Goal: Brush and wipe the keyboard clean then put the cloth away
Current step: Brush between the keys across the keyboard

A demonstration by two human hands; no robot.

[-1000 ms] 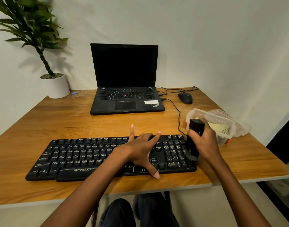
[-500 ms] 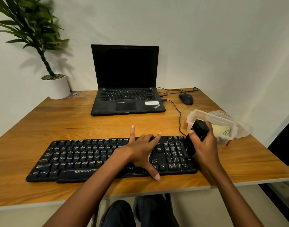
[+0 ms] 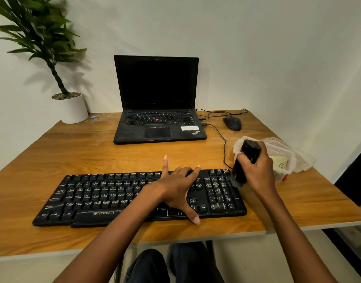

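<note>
A black keyboard lies along the front of the wooden desk. My left hand rests flat on its right-middle keys, fingers spread, holding nothing. My right hand grips a black brush, tilted, with its bristle end down at the keyboard's upper right corner by the number pad. Just behind that hand stands a clear plastic container with a pale greenish cloth folded inside it.
A black laptop stands open at the back centre, a black mouse and cables to its right. A potted plant occupies the back left corner. The desk's right edge runs close behind the container. My knees show under the desk.
My right hand has swept the brush from the lower right keys up to the keyboard's upper right corner. The left hand has stayed in place.
</note>
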